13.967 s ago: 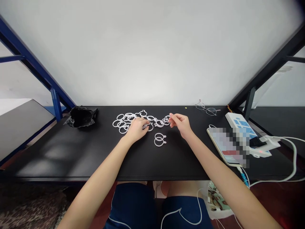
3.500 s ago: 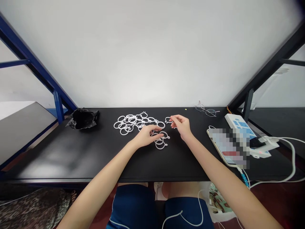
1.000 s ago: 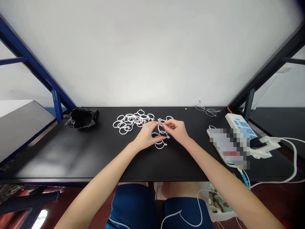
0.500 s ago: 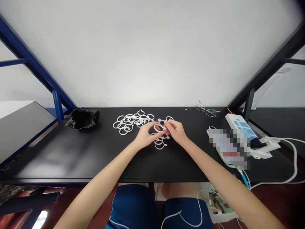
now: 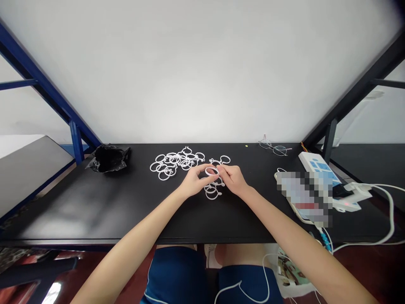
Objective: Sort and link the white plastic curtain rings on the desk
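Between both hands is a white curtain ring (image 5: pixel 211 175), raised over the black tabletop. My left hand (image 5: pixel 192 182) pinches its left side between thumb and fingers. The fingers of my right hand (image 5: pixel 233 179) close on its right side, where they hide the ring's small end. Beneath the hands lie several white rings (image 5: pixel 211 199), partly covered by my left thumb. A few more rings (image 5: pixel 225 156) lie just behind my right hand. To the left, a larger loose pile of white rings (image 5: pixel 173 158) spreads out with its loops overlapping.
A crumpled black plastic bag (image 5: pixel 109 159) stands gaping at the back left. Wire-rimmed glasses (image 5: pixel 279 150) lie at the back right. On the right are a phone (image 5: pixel 299 202), partly blurred out, and a white and blue power strip (image 5: pixel 319 164) with cables.
The held ring has tilted flatter, and my right-hand fingers have closed in tighter at its right side. My left hand has barely moved.
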